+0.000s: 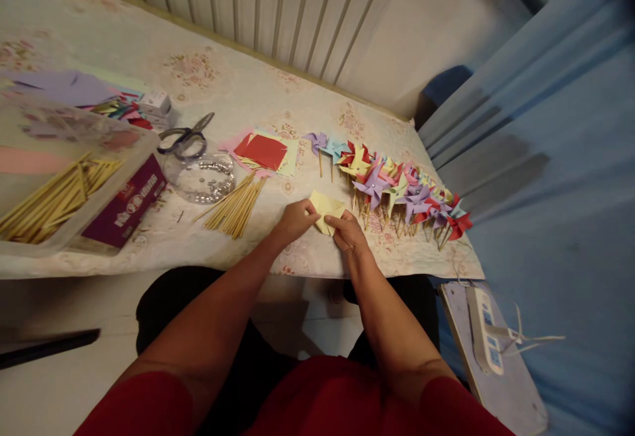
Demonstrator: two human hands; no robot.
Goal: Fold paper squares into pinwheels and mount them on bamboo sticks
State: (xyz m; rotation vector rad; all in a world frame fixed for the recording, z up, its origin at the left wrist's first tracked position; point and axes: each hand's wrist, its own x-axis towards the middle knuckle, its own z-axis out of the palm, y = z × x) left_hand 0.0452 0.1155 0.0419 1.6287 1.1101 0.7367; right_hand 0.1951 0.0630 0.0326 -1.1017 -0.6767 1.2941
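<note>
Between my two hands, just above the front part of the table, is a pale yellow piece of paper (325, 206) with cut and bent flaps. My left hand (296, 218) pinches its left edge between thumb and fingers. On the other side my right hand (348, 229) grips the lower right edge, thumb on top. Right of my hands stand rows of finished paper pinwheels (374, 184) on sticks, in purple, red, yellow, blue and pink. Behind and left lies a stack of paper squares (261, 151), red on top. A bundle of thin wooden sticks (238, 208) lies left of my left hand.
A round clear dish (202, 181) holds small shiny metal pieces. Beside it lie dark-handled scissors (186, 138). A plastic box (139, 158) of sticks stands far left, near a small white box (155, 103) and paper scraps. A power strip (485, 330) rests low at right.
</note>
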